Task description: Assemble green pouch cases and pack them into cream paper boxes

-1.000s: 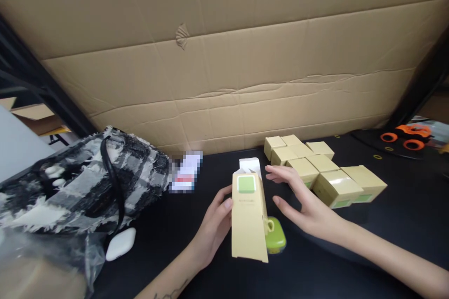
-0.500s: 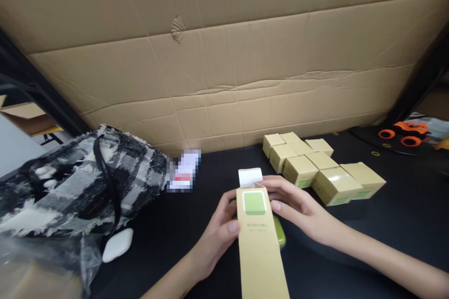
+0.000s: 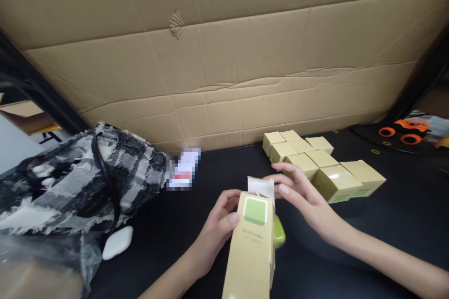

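Note:
A long tan cardboard box (image 3: 250, 252) with a green square printed on it stands close to me, its white-lined flap (image 3: 261, 188) raised at the far end. My left hand (image 3: 219, 226) grips the box's left side, thumb on the printed face and fingers behind. At the flap's right edge is my right hand (image 3: 303, 191), fingers stretched and apart; whether a fingertip touches the flap I cannot tell. Partly hidden behind the box, a lime-green rounded object (image 3: 279, 232) lies on the black table (image 3: 315, 266).
Several small tan boxes (image 3: 322, 159) sit grouped beyond my right hand. To the left lie a black-and-white frayed bag (image 3: 136, 173), a white earbud case (image 3: 118, 243) and clear plastic wrapping (image 3: 89, 252). An orange toy car (image 3: 409, 131) is at far right. A cardboard sheet (image 3: 224, 56) rises behind.
The box has turned, its near end swinging left and its flap end shifting slightly right. My right hand has drawn away from the box's side, to the right, its fingers spreading.

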A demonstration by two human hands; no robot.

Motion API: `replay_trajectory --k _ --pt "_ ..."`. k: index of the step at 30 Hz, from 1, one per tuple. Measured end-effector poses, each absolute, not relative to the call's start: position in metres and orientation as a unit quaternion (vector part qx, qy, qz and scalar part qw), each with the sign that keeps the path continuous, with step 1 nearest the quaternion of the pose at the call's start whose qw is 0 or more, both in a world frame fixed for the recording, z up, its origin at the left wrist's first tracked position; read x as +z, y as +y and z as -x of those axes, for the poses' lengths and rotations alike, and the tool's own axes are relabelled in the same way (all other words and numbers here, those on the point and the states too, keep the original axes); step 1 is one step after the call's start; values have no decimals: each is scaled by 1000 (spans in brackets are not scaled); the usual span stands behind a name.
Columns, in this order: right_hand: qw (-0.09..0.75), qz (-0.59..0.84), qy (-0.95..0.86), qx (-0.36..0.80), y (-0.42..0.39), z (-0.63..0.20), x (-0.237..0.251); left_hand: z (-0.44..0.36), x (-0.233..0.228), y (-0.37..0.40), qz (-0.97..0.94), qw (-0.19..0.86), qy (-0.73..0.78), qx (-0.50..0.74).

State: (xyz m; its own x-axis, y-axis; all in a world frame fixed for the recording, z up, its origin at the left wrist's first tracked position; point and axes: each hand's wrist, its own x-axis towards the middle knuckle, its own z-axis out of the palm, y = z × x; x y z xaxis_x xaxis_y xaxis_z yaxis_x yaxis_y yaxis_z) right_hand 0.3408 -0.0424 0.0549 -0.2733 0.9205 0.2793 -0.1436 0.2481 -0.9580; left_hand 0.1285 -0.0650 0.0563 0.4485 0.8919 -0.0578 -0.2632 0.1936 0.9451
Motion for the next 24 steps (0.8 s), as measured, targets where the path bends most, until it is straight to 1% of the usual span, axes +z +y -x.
replay_trajectory --k 4,8,13,20,24 --pt "468 372 -617 512 -41 -341 62 -128 55 -65 -512 678 332 410" --pt "454 335 -633 530 -43 -342 68 -128 54 -67 -491 694 327 413" --pt "441 316 -675 500 -45 -345 64 -129 54 -68 -443 726 320 417" --pt "445 313 -675 499 -42 -348 59 -129 55 -67 -464 729 307 400" --pt "446 297 -690 487 -42 -348 58 -128 55 -67 -460 722 324 403"
